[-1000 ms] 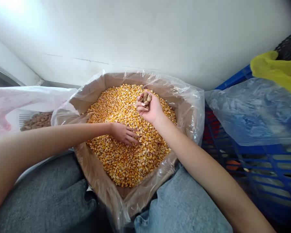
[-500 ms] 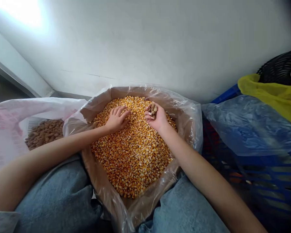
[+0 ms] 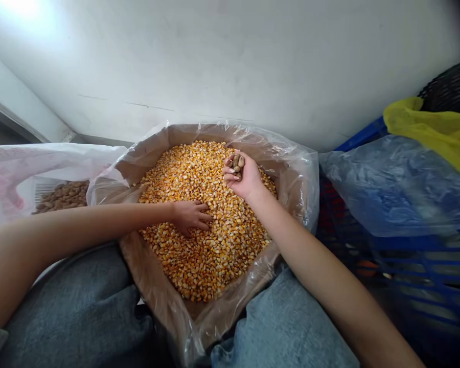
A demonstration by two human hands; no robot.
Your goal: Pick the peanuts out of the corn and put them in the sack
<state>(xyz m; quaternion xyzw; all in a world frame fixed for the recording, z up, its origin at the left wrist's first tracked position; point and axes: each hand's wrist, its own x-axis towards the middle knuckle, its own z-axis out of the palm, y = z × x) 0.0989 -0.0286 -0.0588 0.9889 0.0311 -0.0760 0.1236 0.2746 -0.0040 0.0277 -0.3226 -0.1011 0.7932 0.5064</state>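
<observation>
Dried corn kernels (image 3: 214, 255) fill a cardboard box (image 3: 138, 260) lined with clear plastic, which stands between my knees. My left hand (image 3: 189, 215) rests on the corn near the middle, fingers spread, their tips touching or slightly sunk in the kernels. Over the far right part of the corn, my right hand (image 3: 247, 179) is turned palm up. Its fingers curl around several unshelled peanuts (image 3: 236, 163), which show between the fingers and palm.
Left of the box, a white and pink bag (image 3: 7, 174) holds more peanuts (image 3: 67, 197). At right stands a blue plastic crate (image 3: 437, 276) with clear plastic sheeting (image 3: 406, 189) and yellow mesh (image 3: 437, 128) over it. A pale wall (image 3: 230, 61) rises behind the box.
My left hand has moved from the far left of the corn toward the middle and nearer to me. My right hand still holds the peanuts; the view has shifted slightly.
</observation>
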